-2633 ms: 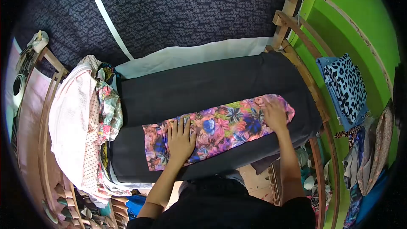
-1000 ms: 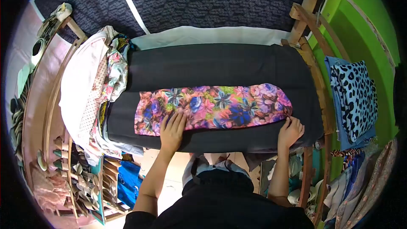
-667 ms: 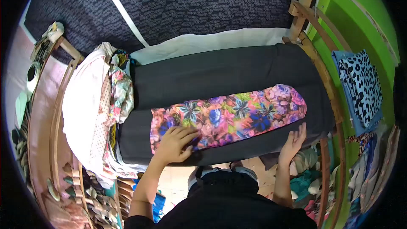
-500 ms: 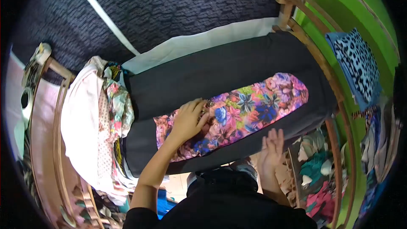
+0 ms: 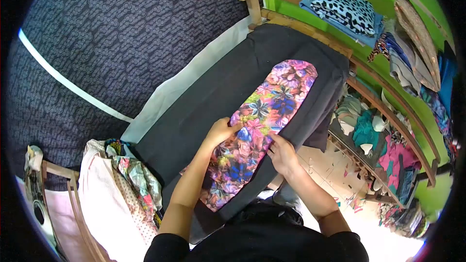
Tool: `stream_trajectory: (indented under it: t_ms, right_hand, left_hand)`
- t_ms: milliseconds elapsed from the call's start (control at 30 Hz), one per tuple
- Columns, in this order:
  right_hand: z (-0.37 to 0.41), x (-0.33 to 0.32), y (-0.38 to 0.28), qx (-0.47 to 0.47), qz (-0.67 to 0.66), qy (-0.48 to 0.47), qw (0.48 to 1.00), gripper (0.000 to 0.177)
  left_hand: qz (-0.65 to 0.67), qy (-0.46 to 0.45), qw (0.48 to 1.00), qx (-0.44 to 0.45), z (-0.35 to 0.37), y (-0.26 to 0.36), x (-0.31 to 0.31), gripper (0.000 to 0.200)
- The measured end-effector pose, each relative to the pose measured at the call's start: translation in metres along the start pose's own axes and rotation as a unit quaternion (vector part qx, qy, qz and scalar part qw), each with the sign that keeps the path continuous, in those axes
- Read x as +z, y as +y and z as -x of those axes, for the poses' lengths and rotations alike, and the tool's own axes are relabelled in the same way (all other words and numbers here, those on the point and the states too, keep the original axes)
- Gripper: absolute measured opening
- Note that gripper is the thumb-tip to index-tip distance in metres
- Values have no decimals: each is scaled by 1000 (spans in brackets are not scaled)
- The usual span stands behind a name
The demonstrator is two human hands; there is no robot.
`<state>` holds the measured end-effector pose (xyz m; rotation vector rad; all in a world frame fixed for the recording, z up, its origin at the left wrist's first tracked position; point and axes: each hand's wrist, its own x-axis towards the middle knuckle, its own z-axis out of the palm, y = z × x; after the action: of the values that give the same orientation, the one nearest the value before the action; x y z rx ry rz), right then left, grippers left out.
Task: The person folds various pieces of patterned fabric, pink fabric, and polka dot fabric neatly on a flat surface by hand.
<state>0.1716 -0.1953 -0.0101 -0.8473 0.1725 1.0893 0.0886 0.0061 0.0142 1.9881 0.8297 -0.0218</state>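
A long folded piece of floral fabric (image 5: 279, 102), pink, purple and blue with a rounded far end, lies slantwise on a dark grey covered table (image 5: 204, 87). My left hand (image 5: 221, 133) pinches its left edge near the middle, thumb on top and fingertips tucked out of sight. Opposite, my right hand (image 5: 282, 156) grips the right edge with the thumb over the cloth and the fingers curled at the side. Part of the near end is hidden by my left forearm.
Pale and flowered cloths (image 5: 104, 179) are heaped at the table's left end. At right, a wooden rail (image 5: 388, 111) borders a shelf of fabric scraps. A spotted folded cloth (image 5: 344, 7) lies by the green wall. Scraps litter the tiled floor (image 5: 323, 165).
My view has turned to the right. My right hand has come in from beside the table to the fabric's right edge. My left hand has gone from lying flat to pinching the left edge.
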Motion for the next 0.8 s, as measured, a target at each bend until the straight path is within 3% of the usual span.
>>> stream_trajectory:
  t_ms: [167,267,400,500,533,567,600,633,700,733,800]
  right_hand:
    - [-7,12,-5,9,108,0,994,33]
    - [-7,18,5,-122,90,-25,988,33]
    - [-6,25,4,-120,19,-24,992,32]
    - [3,36,-25,-99,154,34,983,31]
    - [-2,37,-35,-206,166,-42,963,29]
    - [-7,42,-49,-231,166,-37,958,28]
    - [-16,43,-67,-224,180,-60,956,27]
    - [-9,69,-85,-277,119,-79,950,26]
    - [-33,75,-136,-293,254,-162,907,23]
    - [-29,100,-147,-341,209,-107,910,22]
    - [-28,126,-174,-398,218,-166,876,22]
  left_hand:
    - [83,-87,992,26,-21,-24,5,26]
    - [201,-124,971,39,-22,-25,5,22]
    - [333,-208,919,-20,7,9,-18,32]
    - [334,-120,934,50,3,24,-18,36]
    - [333,-126,932,62,0,34,-23,40]
    - [411,-97,901,96,-4,48,-19,36]
    - [414,-103,894,136,-6,61,-25,35]
    - [416,-108,886,176,-9,76,-32,33]
    - [437,-64,872,212,-18,105,-46,32]
    - [437,-100,854,262,-31,111,-58,31]
    - [445,-29,845,296,-50,128,-68,35]
